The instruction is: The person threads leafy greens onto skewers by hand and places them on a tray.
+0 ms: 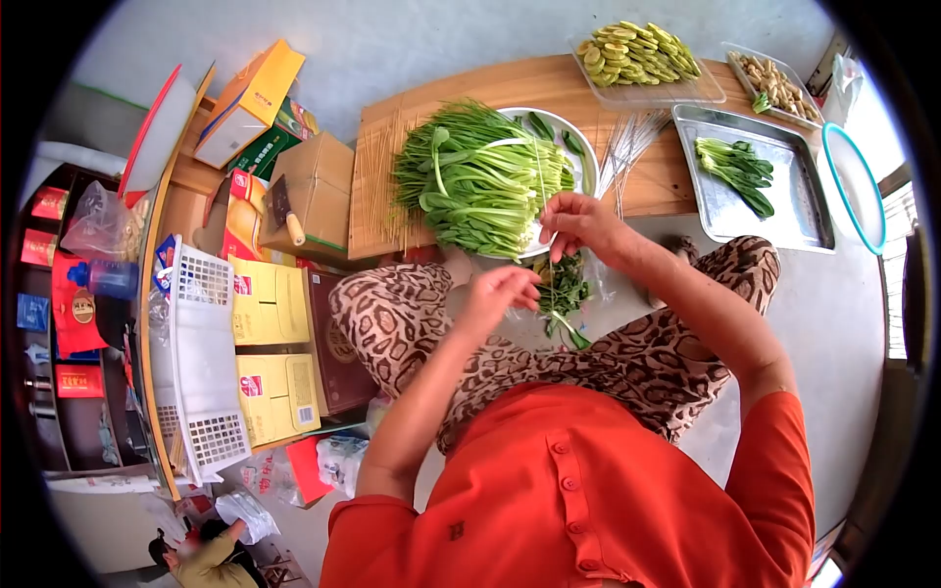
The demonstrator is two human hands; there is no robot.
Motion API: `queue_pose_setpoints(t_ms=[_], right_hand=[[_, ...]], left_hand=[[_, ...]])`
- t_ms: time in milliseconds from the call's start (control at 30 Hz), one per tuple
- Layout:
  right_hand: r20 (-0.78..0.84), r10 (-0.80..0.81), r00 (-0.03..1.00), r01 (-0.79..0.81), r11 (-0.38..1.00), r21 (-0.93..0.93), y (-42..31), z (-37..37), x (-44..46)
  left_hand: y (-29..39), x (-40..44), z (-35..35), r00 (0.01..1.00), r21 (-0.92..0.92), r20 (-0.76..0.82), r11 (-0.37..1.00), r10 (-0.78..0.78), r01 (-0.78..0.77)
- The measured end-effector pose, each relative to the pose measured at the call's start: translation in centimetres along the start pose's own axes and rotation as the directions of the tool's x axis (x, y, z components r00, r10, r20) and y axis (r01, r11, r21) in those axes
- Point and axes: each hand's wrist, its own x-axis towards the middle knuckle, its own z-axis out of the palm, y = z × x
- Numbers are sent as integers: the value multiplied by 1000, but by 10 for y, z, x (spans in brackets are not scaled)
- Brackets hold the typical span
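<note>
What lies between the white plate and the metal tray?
In the head view, a loose bundle of thin sticks lies on the wooden tabletop between the white plate and metal tray.

Single head-worn view, close, steeply downward.

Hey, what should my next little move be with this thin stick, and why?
Probably bring your left hand to the lower part of the thin stick to steady it. Your right hand seems to pinch it higher up, while your left is close by with nothing clearly held.
</note>
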Motion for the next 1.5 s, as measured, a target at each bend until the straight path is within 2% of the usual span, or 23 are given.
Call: queue_pose_setpoints(t_ms=[33,100,167,233,300,367,467,500,567,600,667,800,867,967,1033,1133,1167,1233,1267,1300,1400,1433,1500], right_hand=[[-19,-31,999,31,1000,6,-4,-6,3],[-58,-60,997,61,998,26,-7,-17,8],[-86,-46,995,50,998,36,0,-32,9],[-98,15,995,-9,998,61,12,-44,14],[-115,81,990,-69,993,100,18,-45,13],[-42,33,999,-30,996,81,2,-34,11],[-52,30,998,-24,994,111,3,-38,13],[-72,41,997,-32,992,123,4,-39,13],[-82,46,996,-35,990,135,1,-42,13],[-89,49,995,-36,990,138,-1,-44,14],[-88,44,995,-32,990,136,-2,-45,17],[-70,56,996,-48,993,112,-2,-42,20],[-82,54,995,-45,993,111,-1,-42,19],[-108,60,992,-48,993,111,2,-40,14],[-125,42,991,-29,995,100,7,-47,15],[-117,16,993,-6,996,85,8,-51,14],[-115,15,993,-5,997,81,7,-50,14],[-135,6,991,1,998,55,6,-50,12],[-140,12,990,-4,998,58,5,-49,10],[-153,7,988,1,999,53,3,-47,9],[-165,-15,986,23,998,51,1,-46,5],[-159,-38,987,46,998,43,1,-46,5],[-181,-41,983,54,996,67,3,-45,5]], left_hand=[[8,6,-16,995,159,-49,985,82,-74],[25,29,-61,968,490,-170,868,185,-80],[43,50,-95,891,642,-224,748,395,-171],[50,75,-130,813,905,-84,385,577,-179],[56,93,-139,783,931,-16,295,622,-215],[58,102,-138,818,955,-2,244,575,-169],[54,116,-140,859,985,164,-35,485,-168],[53,119,-141,862,985,166,-36,480,-169],[53,125,-143,841,962,274,-144,467,-234],[54,128,-145,841,962,274,-143,467,-234],[53,129,-149,824,933,349,-243,446,-264],[58,124,-145,837,925,363,-270,410,-269],[60,123,-144,871,908,361,-338,334,-247],[60,126,-155,850,890,379,-397,365,-227],[71,119,-153,838,895,380,-384,391,-227],[81,113,-161,801,936,347,-233,488,-263],[83,113,-166,800,937,345,-233,492,-261],[88,111,-170,851,991,131,-42,508,-128],[88,107,-173,844,995,44,53,535,-86],[90,102,-171,830,979,-32,186,557,-87],[80,105,-175,743,818,-182,519,644,-250],[84,101,-161,747,816,-173,518,641,-255],[80,94,-129,834,611,-239,745,497,-269]])
